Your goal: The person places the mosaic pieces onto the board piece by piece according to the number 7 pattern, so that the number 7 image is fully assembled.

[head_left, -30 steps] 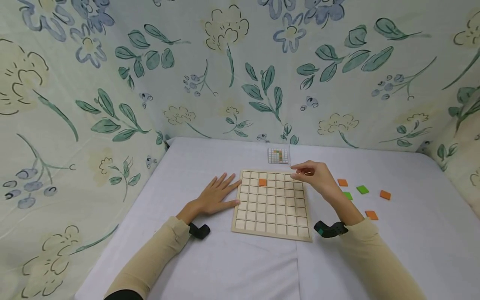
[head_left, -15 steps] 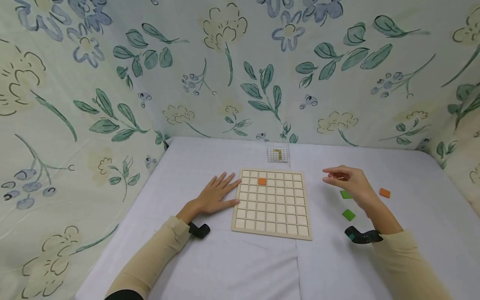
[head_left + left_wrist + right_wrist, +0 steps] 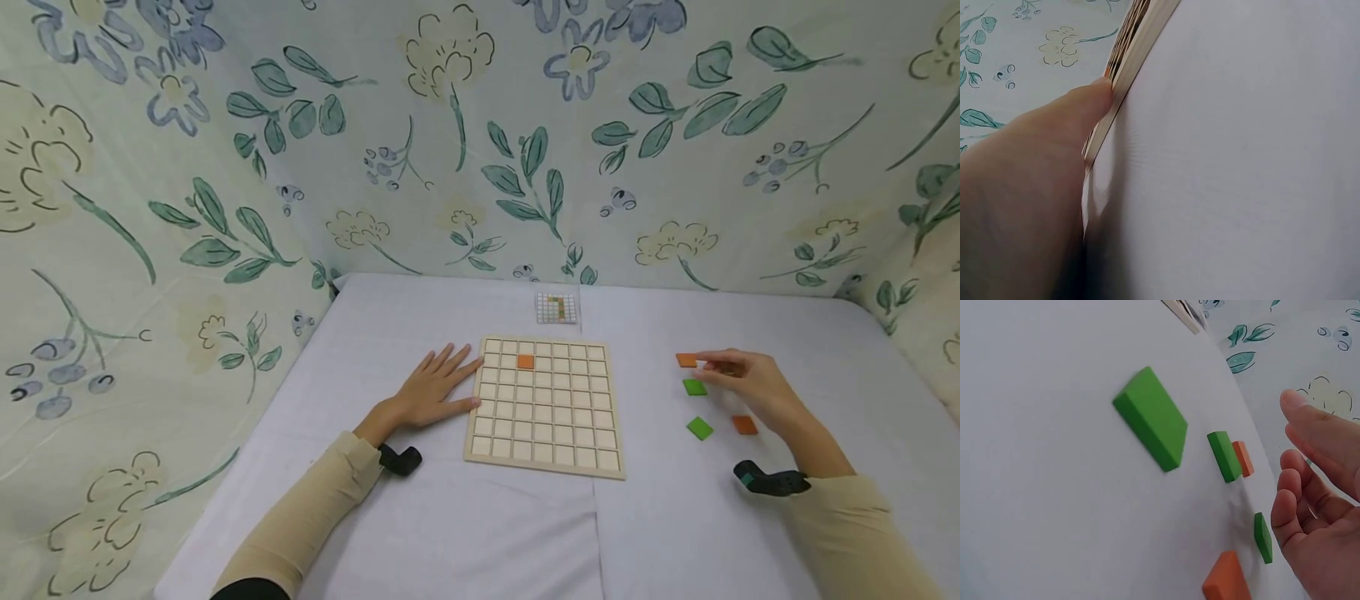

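Observation:
My left hand (image 3: 427, 392) lies with fingers spread at the left side of a wooden grid board (image 3: 543, 408), fingertips at its edge. In the left wrist view, the thumb (image 3: 1079, 109) touches the board's side wall (image 3: 1141, 56). One orange tile (image 3: 526, 362) sits in a cell in the board's second row. My right hand (image 3: 750, 383) hovers over loose square tiles on the right, holding nothing visible. Near its fingertips are an orange tile (image 3: 686, 360) and a green tile (image 3: 695, 387). In the right wrist view, its fingers (image 3: 1285, 512) are loosely bent; a green tile (image 3: 1263, 537) lies beneath.
Another green tile (image 3: 701, 428) and an orange tile (image 3: 744, 425) lie nearer me on the white cloth (image 3: 450, 525). Behind the board is a small card (image 3: 557, 308) printed with a coloured grid. A floral curtain (image 3: 480, 142) rises behind the table.
From above the board's far right corner, my right hand has moved right, over the loose tiles. My left hand has stayed at the board's left edge.

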The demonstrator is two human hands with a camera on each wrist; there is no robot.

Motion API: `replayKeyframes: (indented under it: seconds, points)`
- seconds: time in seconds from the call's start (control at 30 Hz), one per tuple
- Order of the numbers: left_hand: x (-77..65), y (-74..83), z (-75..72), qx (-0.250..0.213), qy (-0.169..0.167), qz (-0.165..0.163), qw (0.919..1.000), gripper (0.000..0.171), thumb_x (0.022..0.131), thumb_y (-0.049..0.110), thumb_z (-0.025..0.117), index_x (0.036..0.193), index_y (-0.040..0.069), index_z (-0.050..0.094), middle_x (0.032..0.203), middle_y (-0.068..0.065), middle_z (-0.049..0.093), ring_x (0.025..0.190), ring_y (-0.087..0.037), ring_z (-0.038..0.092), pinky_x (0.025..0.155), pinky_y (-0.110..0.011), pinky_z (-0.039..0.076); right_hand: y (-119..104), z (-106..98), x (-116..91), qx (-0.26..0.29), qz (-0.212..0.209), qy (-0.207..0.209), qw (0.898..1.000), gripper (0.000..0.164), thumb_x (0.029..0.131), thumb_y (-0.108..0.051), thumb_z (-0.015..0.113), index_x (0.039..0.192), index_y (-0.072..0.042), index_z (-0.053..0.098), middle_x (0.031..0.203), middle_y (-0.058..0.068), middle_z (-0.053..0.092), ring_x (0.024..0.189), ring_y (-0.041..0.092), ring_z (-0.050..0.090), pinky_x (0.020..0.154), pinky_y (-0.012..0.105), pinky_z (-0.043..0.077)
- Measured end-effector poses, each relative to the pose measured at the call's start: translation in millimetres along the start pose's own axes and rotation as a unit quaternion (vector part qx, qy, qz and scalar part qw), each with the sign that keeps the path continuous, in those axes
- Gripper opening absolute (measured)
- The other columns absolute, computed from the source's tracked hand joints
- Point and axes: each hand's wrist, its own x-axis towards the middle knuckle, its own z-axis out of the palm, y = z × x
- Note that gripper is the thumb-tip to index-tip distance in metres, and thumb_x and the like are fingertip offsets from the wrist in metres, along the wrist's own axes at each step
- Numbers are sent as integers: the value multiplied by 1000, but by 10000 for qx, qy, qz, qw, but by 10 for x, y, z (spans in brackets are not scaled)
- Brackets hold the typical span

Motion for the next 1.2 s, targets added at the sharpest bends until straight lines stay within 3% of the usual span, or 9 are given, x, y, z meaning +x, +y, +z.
replayKeyframes:
  seconds: [0.2, 0.43, 1.2]
  points:
    - [-3, 9, -5, 22, -7, -13, 10000, 78, 99, 67, 37, 162, 27, 12, 167, -4, 3, 152, -32, -2, 120, -52, -1, 156, 9, -16, -104, 163, -11, 9998, 57, 93, -37, 72, 134, 1, 60, 109, 15, 57, 87, 17, 50, 65, 19, 49]
    - [-8, 20, -10, -116, 57, 20, 9999, 78, 99, 67, 38, 161, 26, 15, 167, -5, 6, 152, -33, -1, 119, -53, -1, 265, 29, -25, 36, 77, -93, 9999, 57, 89, -33, 77, 131, 2, 62, 103, 13, 60, 84, 16, 51, 64, 18, 48]
    - [-12, 15, -10, 25, 99, 56, 9999, 79, 99, 67, 36, 162, 25, 15, 167, -6, 7, 152, -33, 0, 119, -54, 1, 288, 69, -35, -538, -434, -59, 9976, 39, 85, -16, 81, 117, 3, 71, 95, 10, 59, 78, 12, 48, 60, 19, 44]
